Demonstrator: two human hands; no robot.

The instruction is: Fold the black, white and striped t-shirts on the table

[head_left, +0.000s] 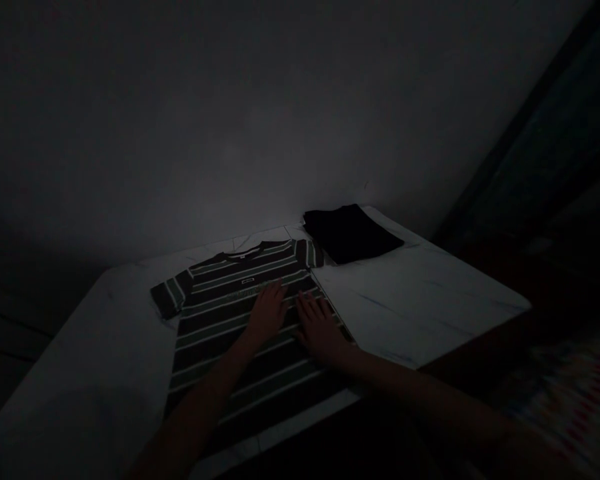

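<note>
A dark striped T-shirt (pixel 210 333) lies spread out on the table, its neckline toward the wall and both short sleeves out to the sides. On its chest, right of a small label, rests my left hand (pixel 269 310), flat with the fingers stretched forward. My right hand (pixel 321 327) lies flat on the shirt near its right side edge, fingers somewhat apart. Neither hand grips the cloth. My left forearm covers part of the shirt's lower half.
The white marbled table (pixel 405 300) stands against a plain wall (pixel 230 133). At its back right sits a black folded cloth pile (pixel 350 232). Colourful patterned fabric (pixel 575 400) shows at the lower right, beyond the table edge. The room is very dim.
</note>
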